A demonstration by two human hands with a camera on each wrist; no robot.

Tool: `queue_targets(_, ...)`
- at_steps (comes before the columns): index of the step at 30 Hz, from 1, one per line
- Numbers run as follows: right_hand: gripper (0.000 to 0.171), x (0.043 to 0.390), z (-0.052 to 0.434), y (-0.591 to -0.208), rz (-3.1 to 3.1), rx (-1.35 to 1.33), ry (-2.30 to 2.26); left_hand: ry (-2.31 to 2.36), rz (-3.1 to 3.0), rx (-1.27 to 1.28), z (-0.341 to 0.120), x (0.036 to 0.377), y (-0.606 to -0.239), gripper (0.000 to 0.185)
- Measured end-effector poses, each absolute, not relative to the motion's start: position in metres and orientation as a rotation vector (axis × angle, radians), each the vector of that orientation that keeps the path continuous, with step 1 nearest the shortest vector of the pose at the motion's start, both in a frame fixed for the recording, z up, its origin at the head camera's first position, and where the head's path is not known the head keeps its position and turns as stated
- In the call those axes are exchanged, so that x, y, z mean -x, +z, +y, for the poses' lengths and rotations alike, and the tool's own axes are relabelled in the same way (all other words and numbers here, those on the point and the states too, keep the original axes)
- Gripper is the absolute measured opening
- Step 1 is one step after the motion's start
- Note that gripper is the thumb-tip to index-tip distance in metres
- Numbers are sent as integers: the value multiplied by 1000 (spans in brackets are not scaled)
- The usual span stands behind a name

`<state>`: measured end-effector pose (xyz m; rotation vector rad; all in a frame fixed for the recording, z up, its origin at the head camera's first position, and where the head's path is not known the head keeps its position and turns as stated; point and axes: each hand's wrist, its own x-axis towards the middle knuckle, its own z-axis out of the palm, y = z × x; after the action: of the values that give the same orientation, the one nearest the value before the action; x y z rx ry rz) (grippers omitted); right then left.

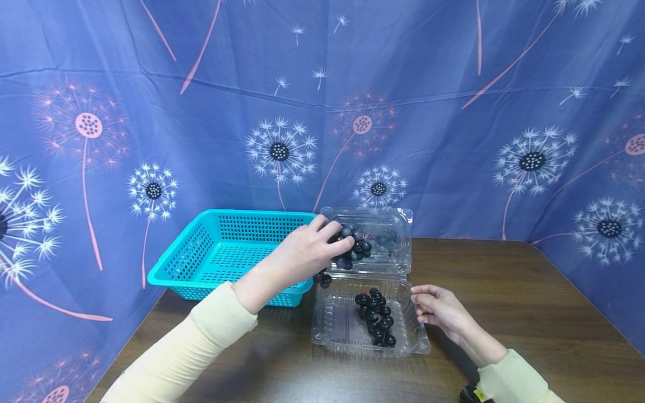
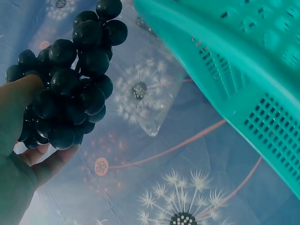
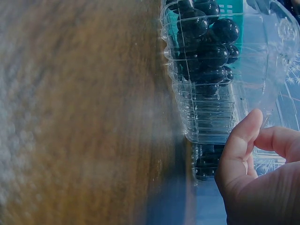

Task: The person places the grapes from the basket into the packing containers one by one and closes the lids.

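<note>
My left hand (image 1: 309, 246) grips a bunch of dark grapes (image 2: 70, 91), raised in front of the upright lid of a clear plastic clamshell container (image 1: 335, 330). A few of its grapes hang below the palm, beside the turquoise basket's right edge. Another bunch of black grapes (image 1: 377, 319) lies inside the container's base, toward its right half. My right hand (image 1: 445, 313) pinches the right rim of the container between thumb and fingers; the right wrist view shows this hand (image 3: 262, 183) at the clear rim, with the grapes (image 3: 208, 51) visible through the wall.
A turquoise perforated basket (image 1: 247, 254) stands left of the container, its right end close to it. Both rest on a brown wooden table (image 1: 504, 291). Behind hangs a blue cloth (image 1: 433, 140) with dandelion prints. A small black object (image 1: 470, 395) shows by the right cuff.
</note>
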<state>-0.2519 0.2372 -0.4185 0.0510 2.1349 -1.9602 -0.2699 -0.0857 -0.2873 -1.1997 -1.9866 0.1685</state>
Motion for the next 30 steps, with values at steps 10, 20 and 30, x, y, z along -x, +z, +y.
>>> queue_targets(10,38,252,237,-419,2137,-43,-1961,84,-2009,1246,-69,267,-302,38)
queue_targets(20,37,253,238,-420,2148,-41,-1955,41,-2065,1227,-60,262,-322,46)
queue_targets(30,38,253,238,-420,2151,-42,-1950,2,-2133,1200,-54,255,-339,49)
